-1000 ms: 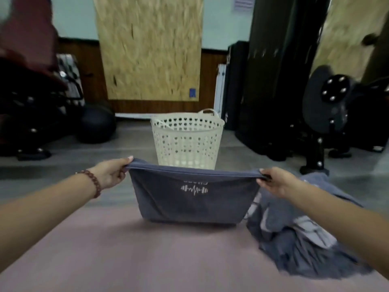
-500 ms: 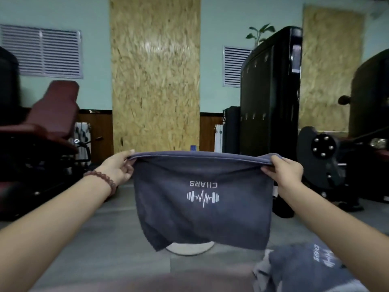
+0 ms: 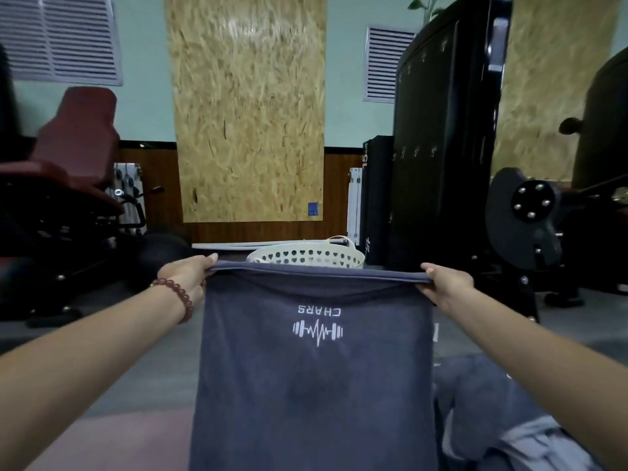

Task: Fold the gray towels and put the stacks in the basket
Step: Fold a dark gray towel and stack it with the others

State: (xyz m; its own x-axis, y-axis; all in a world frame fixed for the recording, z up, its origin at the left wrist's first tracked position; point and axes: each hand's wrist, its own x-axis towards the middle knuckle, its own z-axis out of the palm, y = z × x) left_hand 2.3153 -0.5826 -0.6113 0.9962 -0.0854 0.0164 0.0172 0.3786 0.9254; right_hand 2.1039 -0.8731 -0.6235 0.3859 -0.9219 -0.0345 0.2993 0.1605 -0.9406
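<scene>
Now the towel [image 3: 312,385] hangs in the air, doubled over along its top edge, where a second ago its lower edge rested on the mat [image 3: 119,436]. The left hand [image 3: 188,275] pinches the top left corner and the right hand [image 3: 445,283] the top right, pulling that edge taut. The basket [image 3: 306,257] stands just beyond it, and the unfolded pile [image 3: 492,402] lies near right. This likely squares the layers before the next fold, so nothing is stacked yet.
</scene>
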